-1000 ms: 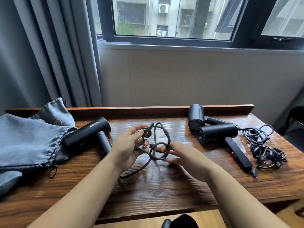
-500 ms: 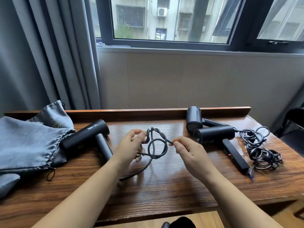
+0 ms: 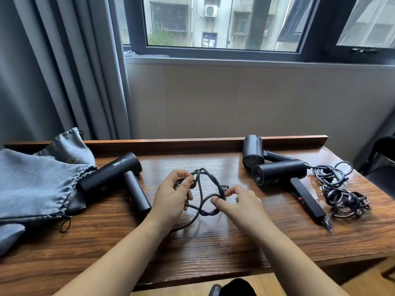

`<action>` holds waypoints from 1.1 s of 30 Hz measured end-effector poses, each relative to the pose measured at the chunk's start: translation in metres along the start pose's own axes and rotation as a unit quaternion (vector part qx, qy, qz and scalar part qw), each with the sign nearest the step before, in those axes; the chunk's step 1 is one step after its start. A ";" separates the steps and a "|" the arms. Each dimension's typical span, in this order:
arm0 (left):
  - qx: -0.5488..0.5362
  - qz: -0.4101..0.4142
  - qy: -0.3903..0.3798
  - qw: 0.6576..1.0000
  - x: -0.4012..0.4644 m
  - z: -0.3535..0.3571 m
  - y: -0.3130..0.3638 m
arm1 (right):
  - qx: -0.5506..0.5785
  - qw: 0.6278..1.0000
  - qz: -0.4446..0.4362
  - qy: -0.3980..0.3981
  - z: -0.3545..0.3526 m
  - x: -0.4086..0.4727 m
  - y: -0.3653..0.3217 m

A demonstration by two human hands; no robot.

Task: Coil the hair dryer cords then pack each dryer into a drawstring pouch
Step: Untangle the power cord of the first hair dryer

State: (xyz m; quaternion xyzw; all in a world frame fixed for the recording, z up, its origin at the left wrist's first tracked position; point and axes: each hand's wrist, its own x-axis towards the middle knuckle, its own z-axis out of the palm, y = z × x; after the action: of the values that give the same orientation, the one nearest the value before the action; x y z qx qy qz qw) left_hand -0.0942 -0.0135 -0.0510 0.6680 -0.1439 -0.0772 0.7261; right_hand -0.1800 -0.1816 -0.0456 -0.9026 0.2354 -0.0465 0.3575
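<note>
Your left hand (image 3: 171,195) pinches the gathered loops of the cord (image 3: 205,189) above the surface (image 3: 213,242), keeping the coil from springing apart. Your right hand (image 3: 237,204) nips the lower loop with fingers (image 3: 215,200) narrow, likely to tuck it. The cord's dryer (image 3: 119,176) lies just beside the pouch (image 3: 36,184), handy for packing. Two more dryers (image 3: 277,171) wait right, cords tangled.

Pouches (image 3: 36,184) lay at counter (image 3: 213,248) left w/ one dryer (image 3: 115,178) beside; two dryers (image 3: 275,173) + cords (image 3: 339,193) right.
</note>
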 end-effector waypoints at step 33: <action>-0.016 0.065 0.050 0.996 0.048 -0.018 -0.015 | 0.347 0.919 -0.104 -0.156 0.029 0.053 -0.010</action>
State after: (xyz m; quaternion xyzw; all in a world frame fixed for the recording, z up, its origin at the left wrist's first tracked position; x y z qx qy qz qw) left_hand -0.0424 -0.0126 -0.0619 0.6482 -0.1493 0.0014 0.7467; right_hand -0.1217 -0.1818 -0.0646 -0.7369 0.0508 -0.0209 0.6738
